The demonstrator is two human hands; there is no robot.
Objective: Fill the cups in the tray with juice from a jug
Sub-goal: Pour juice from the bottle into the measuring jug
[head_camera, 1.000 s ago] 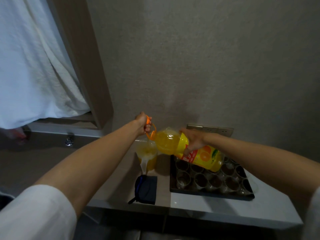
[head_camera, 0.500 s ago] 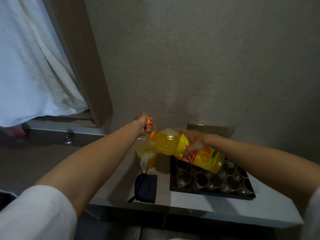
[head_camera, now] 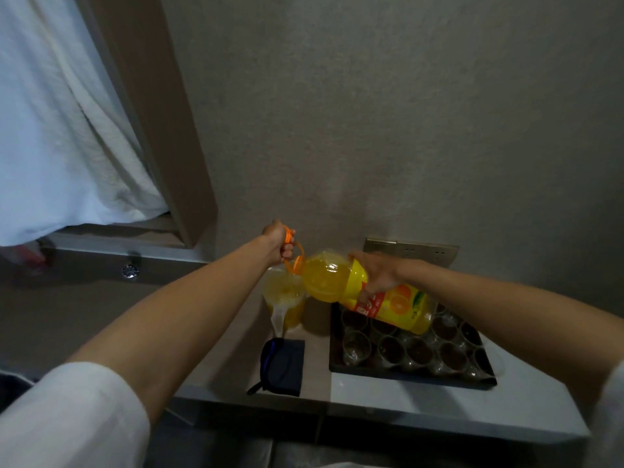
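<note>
Juice bottle [head_camera: 368, 295] is tipped nearly flat between the two hands, neck toward the left hand, base toward the right forearm, hanging over the far rows of the tray [head_camera: 408, 378]; only one view, head camera. Left hand [head_camera: 278, 243] is curled tight round the orange carry handle [head_camera: 293, 253] at the neck; right hand [head_camera: 378, 275] lies over the bottle's upper side, fingers wrapped down onto the red-and-orange label; hands are apart, one at each end of the bottle. Jug [head_camera: 285, 298] stands just below the left hand, part full of yellow juice, spout toward the viewer. Versus half a second and a second back: almost nothing changed; same tilt, same grips, jug level looks about the same; camera shifted slightly, that is all. Judgement: the jug is being topped up from the bottle, so the cups [head_camera: 418, 351] are not yet being served; all that show look empty, task barely begun. Dark pouch [head_camera: 283, 366] lies nearer the viewer than the jug, below the left forearm. Hard to see: bottle mouth is hidden behind handle and jug rim, no stream visible, cannot tell whether juice is flowing right now; far cups covered by the bottle; right arm hides the tray's right corner; dim light, cup count unclear; label text unreadable.
</note>
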